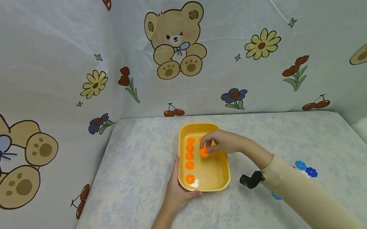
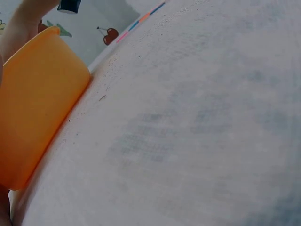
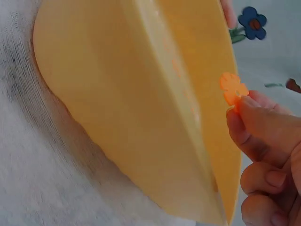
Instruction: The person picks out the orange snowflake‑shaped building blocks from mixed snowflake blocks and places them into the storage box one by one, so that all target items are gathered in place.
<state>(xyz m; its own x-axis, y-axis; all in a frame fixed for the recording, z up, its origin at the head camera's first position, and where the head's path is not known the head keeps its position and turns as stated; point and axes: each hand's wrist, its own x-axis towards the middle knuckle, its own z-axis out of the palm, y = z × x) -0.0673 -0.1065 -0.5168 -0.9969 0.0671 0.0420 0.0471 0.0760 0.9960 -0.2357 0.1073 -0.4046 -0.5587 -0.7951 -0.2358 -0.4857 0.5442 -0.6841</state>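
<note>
A yellow plastic tray (image 1: 211, 177) with raised walls stands on the table. Along its left side runs a column of several orange flower-shaped discs (image 1: 189, 165), and one more orange piece shows partly behind the right hand's fingers. My left hand (image 1: 177, 192) holds the tray at its lower left corner, thumb along the near rim. Over the tray's right half, my right hand (image 1: 222, 141) pinches an orange flower disc (image 3: 231, 88) between thumb and forefinger. In the left wrist view the tray's outer wall (image 2: 42, 99) fills the left side.
Blue flower discs (image 1: 311, 172), with white and red ones, lie on the table at the right, partly hidden by the right sleeve (image 1: 298, 184). A black wrist camera (image 1: 251, 180) sticks out from that sleeve. A cloth printed with bears (image 1: 178, 40) hangs behind the table.
</note>
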